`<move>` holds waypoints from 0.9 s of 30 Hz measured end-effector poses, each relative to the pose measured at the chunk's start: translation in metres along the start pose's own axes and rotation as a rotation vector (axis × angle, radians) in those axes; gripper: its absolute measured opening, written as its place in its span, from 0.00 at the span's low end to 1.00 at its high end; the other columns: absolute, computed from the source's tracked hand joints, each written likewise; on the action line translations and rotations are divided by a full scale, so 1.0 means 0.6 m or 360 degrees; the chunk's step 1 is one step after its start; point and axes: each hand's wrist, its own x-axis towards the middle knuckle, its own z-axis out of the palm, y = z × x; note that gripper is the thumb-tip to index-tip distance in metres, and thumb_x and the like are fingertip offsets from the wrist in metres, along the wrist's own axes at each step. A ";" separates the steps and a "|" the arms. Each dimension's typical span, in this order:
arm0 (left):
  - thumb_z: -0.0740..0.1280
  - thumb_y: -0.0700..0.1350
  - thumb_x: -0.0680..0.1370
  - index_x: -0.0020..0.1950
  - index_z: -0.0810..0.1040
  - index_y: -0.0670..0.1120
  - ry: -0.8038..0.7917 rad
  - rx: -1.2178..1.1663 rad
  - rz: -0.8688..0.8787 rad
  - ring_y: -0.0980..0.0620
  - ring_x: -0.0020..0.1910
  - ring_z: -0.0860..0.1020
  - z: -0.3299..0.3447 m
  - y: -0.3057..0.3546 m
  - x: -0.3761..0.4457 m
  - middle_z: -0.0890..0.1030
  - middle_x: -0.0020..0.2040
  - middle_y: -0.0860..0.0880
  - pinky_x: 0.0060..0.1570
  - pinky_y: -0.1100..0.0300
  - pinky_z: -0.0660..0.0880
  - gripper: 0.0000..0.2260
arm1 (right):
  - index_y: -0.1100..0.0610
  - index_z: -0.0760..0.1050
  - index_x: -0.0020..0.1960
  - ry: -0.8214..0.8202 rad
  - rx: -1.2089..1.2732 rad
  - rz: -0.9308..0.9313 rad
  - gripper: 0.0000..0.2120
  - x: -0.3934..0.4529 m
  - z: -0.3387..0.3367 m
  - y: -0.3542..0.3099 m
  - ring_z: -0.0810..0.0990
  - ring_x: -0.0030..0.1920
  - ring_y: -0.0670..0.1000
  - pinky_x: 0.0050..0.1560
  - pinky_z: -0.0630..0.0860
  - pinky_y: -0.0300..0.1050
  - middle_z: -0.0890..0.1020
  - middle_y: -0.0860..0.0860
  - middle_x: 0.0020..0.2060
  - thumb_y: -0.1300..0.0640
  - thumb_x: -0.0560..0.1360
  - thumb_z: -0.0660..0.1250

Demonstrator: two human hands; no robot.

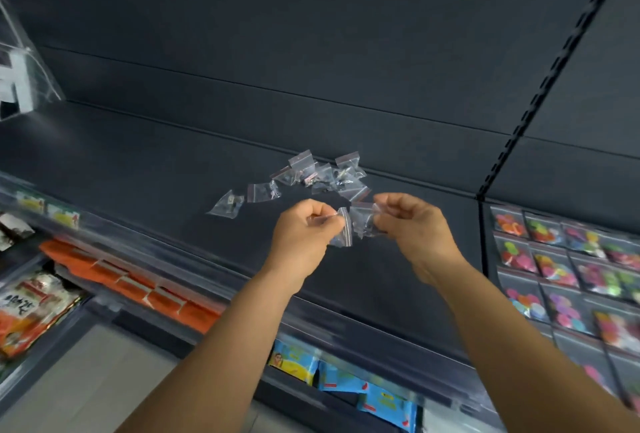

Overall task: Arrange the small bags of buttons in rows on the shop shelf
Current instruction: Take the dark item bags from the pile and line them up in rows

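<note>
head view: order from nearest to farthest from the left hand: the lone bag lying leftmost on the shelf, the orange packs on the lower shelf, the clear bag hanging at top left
From the left hand:
1. lone bag, on the shelf just up-left of the hand.
2. orange packs, lower shelf, down-left.
3. hanging clear bag, far top-left corner.

The shelf (138, 155) carried a loose pile of small bags (325, 173) toward its rear, right of centre. Two separate bags (264, 191) lay left of the pile, the outer bag (227, 204) nearest the front. Both hands were above the shelf, in front of the pile: the left hand (304, 224) pinched one bag (343, 228), the right hand (412, 221) another bag (363, 219), just beside it. Rows of packets (561, 273) lay on the adjoining shelf to the right. Lower shelves held packets (346, 380) below.
</note>
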 end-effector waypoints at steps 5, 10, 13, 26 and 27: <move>0.70 0.38 0.72 0.44 0.79 0.49 -0.0198 -0.0210 0.0014 0.53 0.39 0.77 0.048 0.022 -0.023 0.82 0.40 0.49 0.47 0.57 0.76 0.06 | 0.53 0.79 0.41 0.0152 0.0125 0.0083 0.09 -0.040 -0.044 -0.012 0.79 0.34 0.45 0.39 0.79 0.40 0.81 0.47 0.33 0.65 0.75 0.66; 0.70 0.39 0.73 0.43 0.82 0.49 -0.0467 -0.0258 0.0056 0.60 0.34 0.78 0.119 0.040 -0.051 0.82 0.35 0.55 0.43 0.65 0.75 0.04 | 0.55 0.79 0.45 0.0338 0.0194 0.0003 0.07 -0.087 -0.105 -0.016 0.81 0.35 0.45 0.39 0.79 0.38 0.83 0.48 0.36 0.66 0.74 0.68; 0.70 0.41 0.73 0.39 0.79 0.48 -0.0574 -0.0220 0.0135 0.63 0.30 0.76 0.164 0.049 -0.068 0.81 0.32 0.56 0.34 0.73 0.72 0.04 | 0.55 0.79 0.45 0.0462 0.0135 -0.0027 0.09 -0.115 -0.153 -0.022 0.83 0.40 0.49 0.43 0.79 0.40 0.84 0.51 0.39 0.68 0.71 0.69; 0.71 0.42 0.73 0.39 0.77 0.49 -0.1078 -0.0057 0.0411 0.54 0.38 0.80 0.419 0.103 -0.208 0.83 0.40 0.49 0.40 0.60 0.76 0.05 | 0.53 0.81 0.44 0.0837 0.0154 -0.0070 0.12 -0.261 -0.408 -0.037 0.79 0.33 0.47 0.37 0.77 0.38 0.81 0.50 0.32 0.69 0.70 0.69; 0.71 0.41 0.73 0.39 0.76 0.48 -0.1089 -0.0083 0.0391 0.55 0.35 0.79 0.442 0.107 -0.222 0.82 0.37 0.50 0.37 0.61 0.76 0.05 | 0.54 0.80 0.46 0.0853 0.0180 -0.0088 0.12 -0.271 -0.433 -0.039 0.78 0.33 0.47 0.37 0.77 0.39 0.81 0.50 0.32 0.69 0.70 0.70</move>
